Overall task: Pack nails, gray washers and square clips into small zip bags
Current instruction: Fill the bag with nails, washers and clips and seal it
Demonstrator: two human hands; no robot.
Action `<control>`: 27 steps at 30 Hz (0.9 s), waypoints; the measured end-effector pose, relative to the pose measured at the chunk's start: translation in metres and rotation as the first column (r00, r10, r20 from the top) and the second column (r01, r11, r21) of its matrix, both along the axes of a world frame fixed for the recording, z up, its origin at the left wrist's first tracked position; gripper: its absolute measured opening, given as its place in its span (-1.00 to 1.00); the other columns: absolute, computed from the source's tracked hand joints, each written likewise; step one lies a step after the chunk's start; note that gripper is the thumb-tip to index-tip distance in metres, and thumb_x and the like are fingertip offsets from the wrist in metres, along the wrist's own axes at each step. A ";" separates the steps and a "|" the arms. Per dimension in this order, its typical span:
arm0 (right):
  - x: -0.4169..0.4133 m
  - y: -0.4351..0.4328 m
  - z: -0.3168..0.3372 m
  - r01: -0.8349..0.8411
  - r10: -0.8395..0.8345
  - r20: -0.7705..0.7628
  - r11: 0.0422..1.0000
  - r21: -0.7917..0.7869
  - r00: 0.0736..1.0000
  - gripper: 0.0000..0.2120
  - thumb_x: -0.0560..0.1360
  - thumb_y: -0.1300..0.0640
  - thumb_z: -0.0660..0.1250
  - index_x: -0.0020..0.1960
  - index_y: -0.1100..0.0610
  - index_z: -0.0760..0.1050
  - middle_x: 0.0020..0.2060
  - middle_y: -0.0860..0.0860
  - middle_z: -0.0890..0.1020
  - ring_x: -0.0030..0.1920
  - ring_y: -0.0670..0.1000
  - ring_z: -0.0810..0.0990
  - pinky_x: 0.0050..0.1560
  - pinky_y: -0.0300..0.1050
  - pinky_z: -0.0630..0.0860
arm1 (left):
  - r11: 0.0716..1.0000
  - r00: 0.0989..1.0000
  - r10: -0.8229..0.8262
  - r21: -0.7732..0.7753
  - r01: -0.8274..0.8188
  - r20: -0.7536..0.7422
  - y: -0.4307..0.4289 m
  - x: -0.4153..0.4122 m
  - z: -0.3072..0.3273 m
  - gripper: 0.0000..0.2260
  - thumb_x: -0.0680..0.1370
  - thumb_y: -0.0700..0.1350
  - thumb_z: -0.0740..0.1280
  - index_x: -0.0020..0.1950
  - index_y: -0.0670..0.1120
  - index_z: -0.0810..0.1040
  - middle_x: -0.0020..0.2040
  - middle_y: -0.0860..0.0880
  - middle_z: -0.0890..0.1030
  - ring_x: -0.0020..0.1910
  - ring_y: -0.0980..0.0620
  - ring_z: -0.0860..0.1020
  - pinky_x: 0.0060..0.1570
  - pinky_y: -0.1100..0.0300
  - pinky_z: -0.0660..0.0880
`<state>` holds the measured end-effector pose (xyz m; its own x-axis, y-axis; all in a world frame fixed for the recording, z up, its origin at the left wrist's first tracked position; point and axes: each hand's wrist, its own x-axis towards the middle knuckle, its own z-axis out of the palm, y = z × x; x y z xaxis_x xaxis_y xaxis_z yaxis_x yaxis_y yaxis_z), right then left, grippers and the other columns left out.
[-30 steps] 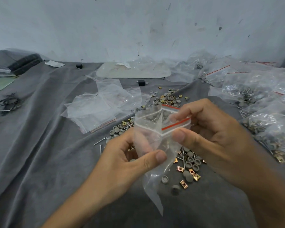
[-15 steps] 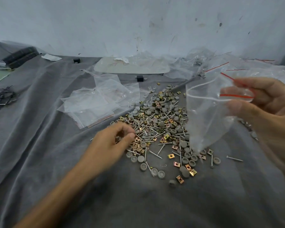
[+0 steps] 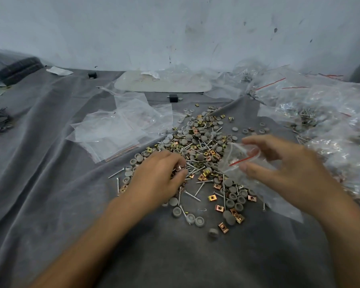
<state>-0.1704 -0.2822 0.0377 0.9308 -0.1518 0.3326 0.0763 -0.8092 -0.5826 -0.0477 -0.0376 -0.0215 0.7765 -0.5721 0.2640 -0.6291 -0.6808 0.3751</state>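
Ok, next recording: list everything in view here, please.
nails: many, silver, loose in centre pile
washers: many, gray, same pile
clips: many, gold and copper, same pile
zip bag: one, clear with red strip, at the pile's right edge
empty bags: several, clear, left of the pile
filled bags: heap, clear with red strips, far right
black blocks: two, black, toward the back
cloth: one, gray, under everything
wall: one, whitish, behind
left hand: one, fingertips curled into the pile, grip unclear
right hand: one, pinching the zip bag
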 end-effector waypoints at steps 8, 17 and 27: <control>0.008 0.014 -0.016 -0.050 0.053 -0.042 0.996 0.074 0.998 -0.64 0.41 -0.03 0.54 0.17 -0.26 0.57 -0.08 -0.32 0.64 0.02 -0.28 0.57 -0.03 -0.49 0.42 | 0.964 0.988 0.080 0.241 -0.111 0.134 -0.023 0.003 -0.003 -0.62 0.56 0.25 0.19 0.15 0.00 0.52 0.11 -0.02 0.52 0.13 -0.02 0.43 0.19 0.03 0.38; 0.010 0.022 -0.026 -0.110 0.113 -0.042 0.991 0.076 0.993 -0.60 0.42 -0.05 0.53 0.24 -0.17 0.59 -0.01 -0.33 0.64 0.07 -0.27 0.58 0.03 -0.47 0.41 | 0.999 0.988 0.024 0.044 -0.031 0.152 -0.009 0.005 -0.009 -0.90 0.55 -0.05 0.35 -0.06 -0.06 0.58 -0.11 0.01 0.53 -0.07 -0.03 0.45 -0.03 0.08 0.40; 0.008 0.022 -0.024 -0.066 0.066 -0.018 0.997 0.027 0.998 -0.60 0.43 -0.11 0.48 0.25 -0.20 0.56 0.04 -0.30 0.64 0.06 -0.24 0.59 0.09 -0.27 0.52 | 0.973 0.992 0.037 -0.230 -0.008 0.122 -0.004 0.005 0.002 -0.81 0.63 0.05 0.31 0.16 0.05 0.64 0.00 0.07 0.54 0.03 0.04 0.51 -0.05 0.11 0.43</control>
